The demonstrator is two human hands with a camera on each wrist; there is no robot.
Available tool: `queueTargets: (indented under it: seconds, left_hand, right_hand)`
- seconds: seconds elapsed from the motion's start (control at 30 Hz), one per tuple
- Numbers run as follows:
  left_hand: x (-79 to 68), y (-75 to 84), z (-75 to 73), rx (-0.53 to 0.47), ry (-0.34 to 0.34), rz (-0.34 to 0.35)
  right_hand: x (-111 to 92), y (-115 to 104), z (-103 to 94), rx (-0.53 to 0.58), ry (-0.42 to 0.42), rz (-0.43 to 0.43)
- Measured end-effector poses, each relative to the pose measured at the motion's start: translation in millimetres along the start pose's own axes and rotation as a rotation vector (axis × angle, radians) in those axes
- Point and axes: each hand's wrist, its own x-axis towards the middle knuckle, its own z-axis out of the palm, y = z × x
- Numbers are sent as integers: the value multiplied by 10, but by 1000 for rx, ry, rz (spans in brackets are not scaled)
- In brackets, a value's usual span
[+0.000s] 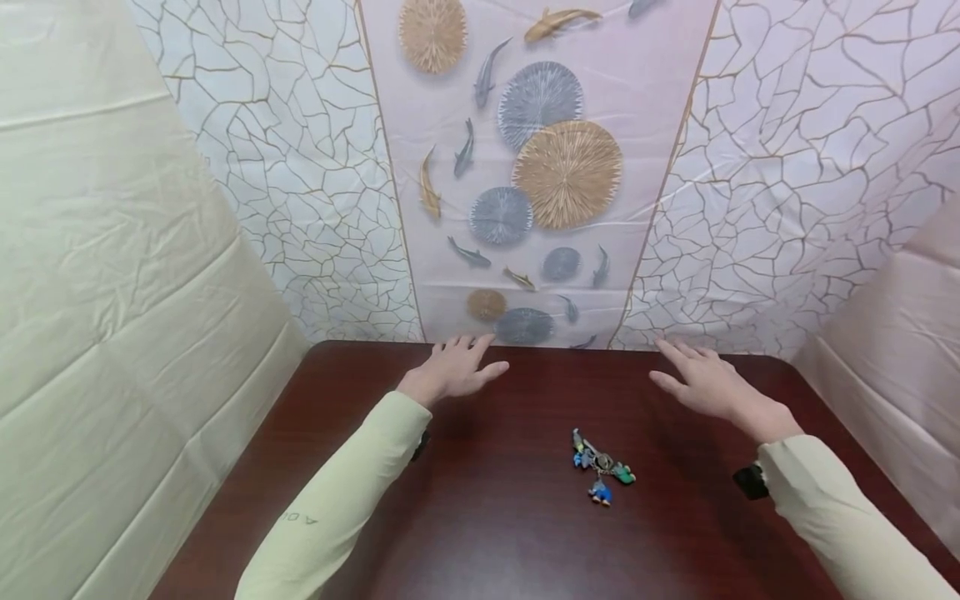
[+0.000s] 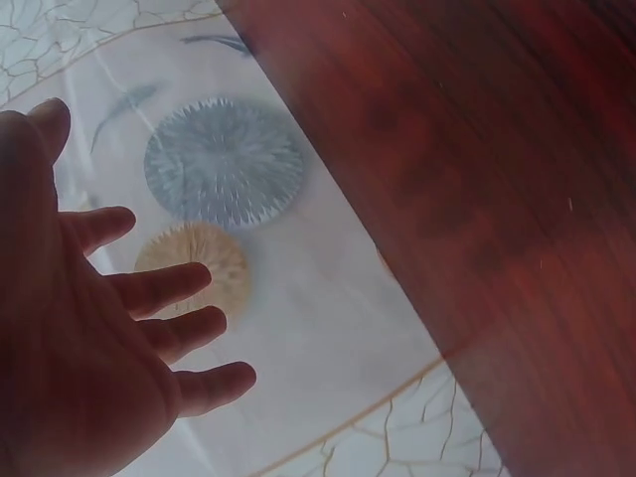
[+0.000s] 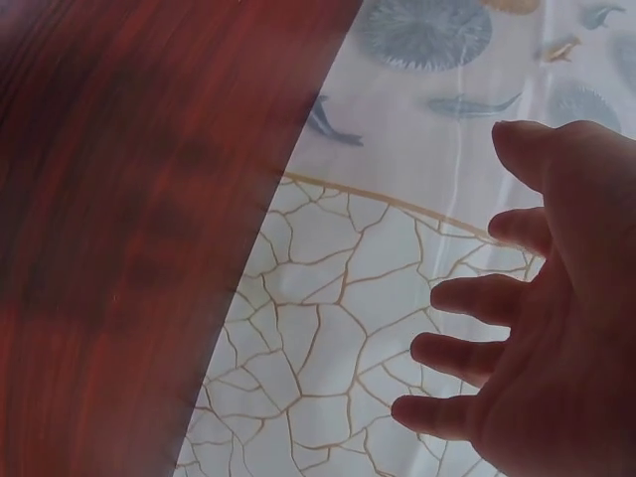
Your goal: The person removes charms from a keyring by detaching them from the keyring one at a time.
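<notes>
Table (image 1: 480, 542): dark reddish-brown, glossy, visible wood grain, rounded far corners. Patterned cloth (image 1: 322, 183) rises behind its far edge: white side sections with crackled gold lines, pinkish centre strip printed with gold and grey-blue discs and fish. Pale creased fabric flanks both sides, the left panel (image 1: 112, 350) filling much of the head view, the right panel (image 1: 892, 358) showing less. Bare tabletop lies between each hand and the small object.

Object: a keychain (image 1: 603, 461), lying on the table right of the middle, nearer the wearer than either hand and between the two forearms. Metal ring at centre, small charms splayed around it: a green charm (image 1: 623, 474) to the right, a blue charm (image 1: 601, 493) below, more blue and grey at left, a slim piece pointing away to upper left. Finer detail too small to read.

Left hand (image 1: 456, 368) near the far edge, fingers straight and spread, thumb out towards the middle. Right hand (image 1: 708, 385) mirrors it, thumb inward. Both grips wide, holding nothing, well apart from the keychain. Forearms reach forward in pale sleeves (image 1: 352, 475); dark device (image 1: 752, 482) under the right wrist.
</notes>
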Motion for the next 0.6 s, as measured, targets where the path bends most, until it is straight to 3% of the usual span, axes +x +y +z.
queueTargets:
  seconds: [0.27, 0.6]
  left_hand:
    - [18, 147, 93, -53, -30, 16]
    - [60, 340, 232, -117, -27, 55]
  right_hand:
    - [19, -83, 102, 45, -20, 8]
    - [27, -169, 199, 126, 29, -71]
